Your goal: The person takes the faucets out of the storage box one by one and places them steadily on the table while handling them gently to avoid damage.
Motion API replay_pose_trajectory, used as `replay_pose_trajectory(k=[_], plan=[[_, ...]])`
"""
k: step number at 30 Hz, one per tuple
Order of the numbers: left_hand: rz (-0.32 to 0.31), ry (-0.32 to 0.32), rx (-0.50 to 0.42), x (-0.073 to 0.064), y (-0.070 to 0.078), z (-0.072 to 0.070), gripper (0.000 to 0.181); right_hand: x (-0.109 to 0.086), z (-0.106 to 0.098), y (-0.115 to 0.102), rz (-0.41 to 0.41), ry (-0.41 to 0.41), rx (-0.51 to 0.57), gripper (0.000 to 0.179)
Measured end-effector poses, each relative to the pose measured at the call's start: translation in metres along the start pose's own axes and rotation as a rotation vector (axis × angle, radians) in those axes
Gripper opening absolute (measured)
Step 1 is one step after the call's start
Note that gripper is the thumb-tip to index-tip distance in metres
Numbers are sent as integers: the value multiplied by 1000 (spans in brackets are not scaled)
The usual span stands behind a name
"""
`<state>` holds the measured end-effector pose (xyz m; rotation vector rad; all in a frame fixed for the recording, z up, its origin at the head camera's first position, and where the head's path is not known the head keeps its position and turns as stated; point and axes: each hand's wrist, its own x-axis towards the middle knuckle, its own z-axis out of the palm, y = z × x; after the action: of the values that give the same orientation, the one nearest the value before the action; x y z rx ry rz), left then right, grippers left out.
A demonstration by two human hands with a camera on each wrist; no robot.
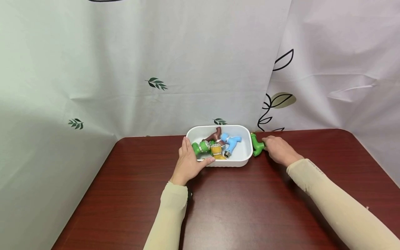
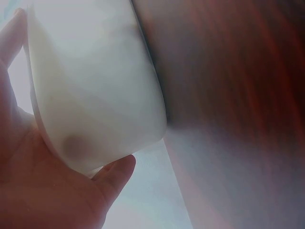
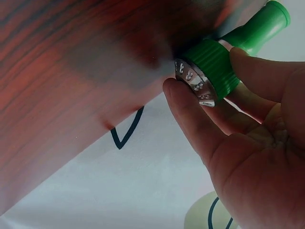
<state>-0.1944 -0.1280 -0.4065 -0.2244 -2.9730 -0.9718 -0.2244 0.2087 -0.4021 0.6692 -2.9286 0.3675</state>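
Note:
A white plastic tray stands at the table's back edge. My left hand holds its front left corner, fingers along the left end and thumb over the front rim; the left wrist view shows this hand around the tray wall. Inside lie a green tap, a yellow tap, a brown tap and a blue tap. Just right of the tray, my right hand pinches another green tap. Its ribbed green part and silvery ring show between thumb and fingers.
The dark red wooden table spreads in front of the tray and to both sides. Behind it hangs a pale curtain with printed leaves, close to the tray's back.

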Motion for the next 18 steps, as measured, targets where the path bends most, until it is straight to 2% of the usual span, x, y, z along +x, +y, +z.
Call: replay_pose_trajectory(k=[8,18], plan=[[10,10,-2,0,0,0,129,0,2,0,-10,14,-11,31],[13,14,-7,-1,1,0,128,-1,1,-2,42,-21,24,35]])
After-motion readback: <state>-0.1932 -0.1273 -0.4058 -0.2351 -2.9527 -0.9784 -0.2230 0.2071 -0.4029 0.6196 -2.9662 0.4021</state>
